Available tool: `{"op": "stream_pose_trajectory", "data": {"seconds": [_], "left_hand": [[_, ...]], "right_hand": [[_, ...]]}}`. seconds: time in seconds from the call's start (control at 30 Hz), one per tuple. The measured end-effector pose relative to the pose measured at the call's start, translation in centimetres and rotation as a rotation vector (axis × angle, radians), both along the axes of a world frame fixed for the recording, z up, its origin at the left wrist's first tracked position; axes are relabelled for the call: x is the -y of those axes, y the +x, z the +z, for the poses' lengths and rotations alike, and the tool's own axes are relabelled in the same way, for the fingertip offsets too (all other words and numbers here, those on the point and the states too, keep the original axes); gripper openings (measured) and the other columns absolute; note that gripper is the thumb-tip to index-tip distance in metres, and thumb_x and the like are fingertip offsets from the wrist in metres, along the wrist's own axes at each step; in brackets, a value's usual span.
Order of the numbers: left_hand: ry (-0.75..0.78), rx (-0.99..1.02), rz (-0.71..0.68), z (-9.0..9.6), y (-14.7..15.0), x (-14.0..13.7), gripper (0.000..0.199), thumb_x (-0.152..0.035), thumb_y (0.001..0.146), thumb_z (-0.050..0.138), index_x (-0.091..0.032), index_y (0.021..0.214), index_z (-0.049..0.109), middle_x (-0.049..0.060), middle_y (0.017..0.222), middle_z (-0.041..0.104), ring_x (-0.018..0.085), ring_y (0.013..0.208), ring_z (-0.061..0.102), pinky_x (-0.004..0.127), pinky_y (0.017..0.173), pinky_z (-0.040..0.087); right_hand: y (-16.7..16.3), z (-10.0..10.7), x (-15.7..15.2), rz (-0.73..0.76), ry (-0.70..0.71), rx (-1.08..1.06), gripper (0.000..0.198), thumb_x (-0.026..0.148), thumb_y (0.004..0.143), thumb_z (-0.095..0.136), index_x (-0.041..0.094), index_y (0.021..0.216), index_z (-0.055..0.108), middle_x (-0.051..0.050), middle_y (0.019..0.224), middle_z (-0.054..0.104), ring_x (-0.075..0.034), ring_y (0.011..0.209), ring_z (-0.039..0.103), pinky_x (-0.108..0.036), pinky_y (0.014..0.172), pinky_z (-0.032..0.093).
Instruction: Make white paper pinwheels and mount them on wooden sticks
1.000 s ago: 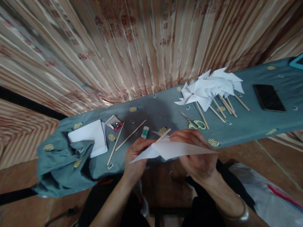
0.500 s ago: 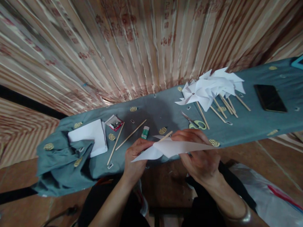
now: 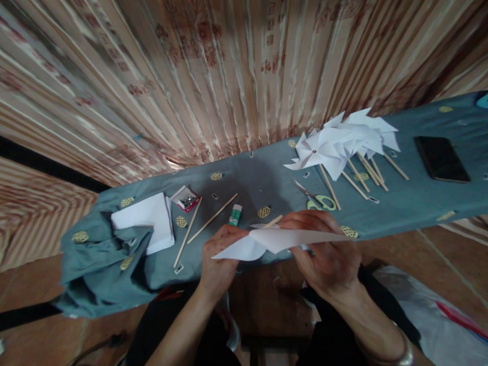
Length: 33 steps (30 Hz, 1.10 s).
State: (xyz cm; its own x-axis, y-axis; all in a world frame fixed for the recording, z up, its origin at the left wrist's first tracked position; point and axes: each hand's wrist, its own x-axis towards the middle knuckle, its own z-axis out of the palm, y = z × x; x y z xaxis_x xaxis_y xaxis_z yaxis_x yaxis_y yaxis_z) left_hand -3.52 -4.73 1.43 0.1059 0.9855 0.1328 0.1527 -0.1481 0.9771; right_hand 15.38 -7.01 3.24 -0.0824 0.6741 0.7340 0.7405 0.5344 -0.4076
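Observation:
A white paper pinwheel (image 3: 284, 241), seen nearly edge-on, is held between my two hands above the front edge of the cloth-covered table. My left hand (image 3: 220, 259) pinches its left blade. Around its right side my right hand (image 3: 325, 258) is closed, with fingers behind the paper and the thumb below. The tip of a wooden stick (image 3: 273, 221) shows behind the paper beside the right fingers; the rest is hidden. Just beyond my left hand lies a green and white glue stick (image 3: 235, 215). Scissors (image 3: 316, 199) with light green handles rest past my right hand.
Finished-looking pinwheels (image 3: 345, 141) are heaped at the back right, near a black phone (image 3: 442, 159). On the left are a paper stack (image 3: 148, 222), a small box of metal pins (image 3: 185, 198) and two loose sticks (image 3: 213, 218). A curtain (image 3: 232, 70) hangs behind the table (image 3: 252, 178).
Both hands keep their hold on the pinwheel, which has shifted only slightly. Less of the stick's tip shows behind the paper now. The view has moved a little.

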Motion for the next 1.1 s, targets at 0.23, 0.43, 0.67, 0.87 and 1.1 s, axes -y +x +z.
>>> {"op": "stream_pose_trajectory", "data": {"seconds": [0.23, 0.43, 0.67, 0.87, 1.1], "left_hand": [[0.051, 0.01, -0.015, -0.1, -0.2, -0.1, 0.007, -0.025, 0.073, 0.071, -0.02, 0.069, 0.074, 0.002, 0.072, 0.067, 0.012, 0.059, 0.06, 0.022, 0.054, 0.049], [0.072, -0.011, -0.017, -0.2, -0.3, 0.0, 0.008, -0.025, 0.076, 0.069, -0.021, 0.074, 0.076, 0.004, 0.075, 0.069, 0.013, 0.062, 0.062, 0.023, 0.058, 0.05], [0.115, -0.091, -0.025, 0.0, -0.4, 0.0, 0.014, -0.032, 0.078, 0.07, -0.022, 0.084, 0.079, 0.004, 0.075, 0.071, 0.015, 0.065, 0.063, 0.025, 0.061, 0.052], [0.226, -0.136, -0.041, -0.1, -0.5, -0.2, 0.015, -0.028, 0.08, 0.067, -0.021, 0.086, 0.079, 0.005, 0.075, 0.071, 0.014, 0.063, 0.063, 0.022, 0.057, 0.05], [0.358, -0.317, -0.039, -0.4, -0.3, -0.2, 0.017, -0.021, 0.085, 0.062, -0.02, 0.078, 0.077, 0.005, 0.078, 0.071, 0.015, 0.072, 0.067, 0.023, 0.066, 0.052]], "right_hand": [[-0.1, 0.2, 0.2, -0.023, -0.025, 0.025, 0.022, 0.004, 0.086, 0.058, 0.021, 0.098, 0.066, -0.005, 0.093, 0.075, -0.018, 0.092, 0.066, -0.036, 0.088, 0.053], [-0.1, 0.1, 0.1, 0.001, -0.03, 0.018, 0.025, 0.004, 0.087, 0.055, 0.022, 0.1, 0.066, -0.005, 0.094, 0.075, -0.019, 0.093, 0.067, -0.037, 0.088, 0.053], [0.1, -0.2, 0.1, -0.004, -0.042, 0.004, 0.025, 0.007, 0.087, 0.056, 0.023, 0.103, 0.067, -0.004, 0.095, 0.074, -0.02, 0.094, 0.067, -0.039, 0.087, 0.054], [0.4, -0.5, 0.0, 0.001, -0.08, -0.006, 0.018, 0.011, 0.087, 0.057, 0.022, 0.097, 0.066, -0.004, 0.097, 0.074, -0.02, 0.095, 0.067, -0.037, 0.088, 0.053], [0.9, -0.4, -0.4, -0.005, -0.399, -0.302, 0.009, 0.025, 0.085, 0.065, 0.021, 0.078, 0.068, 0.0, 0.075, 0.069, -0.014, 0.071, 0.064, -0.025, 0.065, 0.05]]}}
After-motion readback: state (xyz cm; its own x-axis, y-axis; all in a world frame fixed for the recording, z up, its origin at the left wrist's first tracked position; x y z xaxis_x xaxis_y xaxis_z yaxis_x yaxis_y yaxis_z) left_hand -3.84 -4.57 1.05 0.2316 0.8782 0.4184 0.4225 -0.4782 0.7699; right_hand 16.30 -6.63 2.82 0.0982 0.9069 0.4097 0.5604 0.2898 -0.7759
